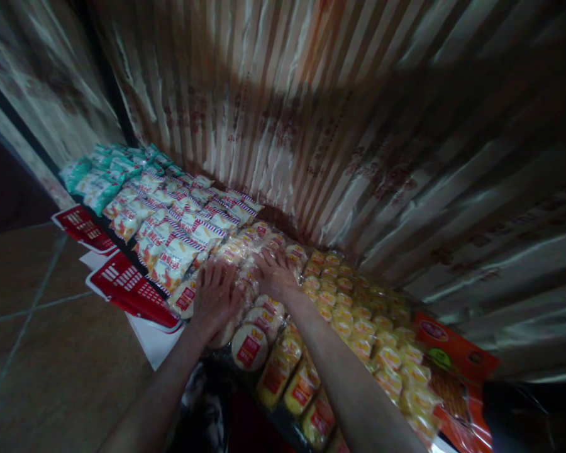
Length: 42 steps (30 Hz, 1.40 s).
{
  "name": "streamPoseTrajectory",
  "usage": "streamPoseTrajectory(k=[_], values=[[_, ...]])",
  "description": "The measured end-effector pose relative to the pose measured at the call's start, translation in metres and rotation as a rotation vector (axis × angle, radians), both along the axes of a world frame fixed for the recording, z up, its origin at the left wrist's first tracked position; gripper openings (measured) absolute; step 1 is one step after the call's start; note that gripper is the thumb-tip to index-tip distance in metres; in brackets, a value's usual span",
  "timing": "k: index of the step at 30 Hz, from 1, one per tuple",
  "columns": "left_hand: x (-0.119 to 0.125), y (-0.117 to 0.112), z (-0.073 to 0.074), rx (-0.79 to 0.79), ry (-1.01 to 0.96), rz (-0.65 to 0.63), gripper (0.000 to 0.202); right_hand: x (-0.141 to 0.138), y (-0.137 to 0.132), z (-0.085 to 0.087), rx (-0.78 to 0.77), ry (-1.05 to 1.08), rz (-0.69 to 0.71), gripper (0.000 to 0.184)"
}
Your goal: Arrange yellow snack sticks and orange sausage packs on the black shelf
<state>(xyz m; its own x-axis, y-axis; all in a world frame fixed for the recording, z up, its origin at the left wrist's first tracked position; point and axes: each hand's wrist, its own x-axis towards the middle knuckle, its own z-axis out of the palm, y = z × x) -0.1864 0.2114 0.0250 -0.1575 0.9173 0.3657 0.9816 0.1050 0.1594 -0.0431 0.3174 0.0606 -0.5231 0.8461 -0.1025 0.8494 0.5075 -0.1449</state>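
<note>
Round, pale cakes in clear wrappers with red labels (249,347) stand in rows on a sloping display. My left hand (217,294) lies over the front rows of them, fingers stretched out and spread. Farther back, my right hand (274,275) rests on the same pale cakes, its fingers also extended. Neither hand shows a grip on any single cake. To the left are white snack packets with striped edges (172,258). Right of my hands sit rows of yellow wrapped cakes (343,321), partly covered by my right forearm.
Teal packets (101,182) fill the far left end. Red price signs (129,292) hang along the front edge above a tiled floor (42,340). An orange package (457,371) lies at the right end. Behind rises a pleated, printed curtain-like covering (283,126).
</note>
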Motion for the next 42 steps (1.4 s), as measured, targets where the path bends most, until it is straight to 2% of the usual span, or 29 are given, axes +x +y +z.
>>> streamPoseTrajectory(k=[10,14,18,23,28,31,34,37,40,42], values=[[0.002,0.001,-0.005,0.016,-0.045,0.008,0.051,-0.001,-0.001,0.001,0.078,0.009,0.027,0.049],[0.002,-0.001,0.003,0.041,-0.048,0.007,0.05,-0.005,-0.008,0.008,0.178,0.068,0.076,0.047],[0.003,-0.002,0.003,0.025,-0.061,-0.021,0.05,-0.002,-0.022,0.02,0.199,0.14,0.072,0.044],[0.006,-0.002,-0.002,-0.013,-0.076,-0.043,0.053,0.022,-0.05,0.033,0.249,0.31,0.021,0.042],[0.015,-0.011,0.012,0.006,-0.103,-0.042,0.053,0.07,-0.096,0.044,0.347,0.451,-0.066,0.044],[0.034,-0.023,0.024,0.075,-0.111,-0.123,0.05,0.103,-0.127,0.047,0.4,0.501,-0.189,0.045],[0.072,-0.045,0.031,0.145,-0.111,-0.302,0.048,0.135,-0.159,0.04,0.502,0.556,-0.345,0.044],[0.121,-0.075,0.034,0.189,-0.116,-0.503,0.047,0.164,-0.192,0.02,0.605,0.599,-0.542,0.042],[0.166,-0.104,0.033,0.14,-0.102,-0.685,0.051,0.185,-0.222,-0.005,0.567,0.622,-0.677,0.043],[0.187,-0.117,0.03,0.118,-0.094,-0.745,0.053,0.192,-0.236,-0.02,0.529,0.652,-0.74,0.044]])
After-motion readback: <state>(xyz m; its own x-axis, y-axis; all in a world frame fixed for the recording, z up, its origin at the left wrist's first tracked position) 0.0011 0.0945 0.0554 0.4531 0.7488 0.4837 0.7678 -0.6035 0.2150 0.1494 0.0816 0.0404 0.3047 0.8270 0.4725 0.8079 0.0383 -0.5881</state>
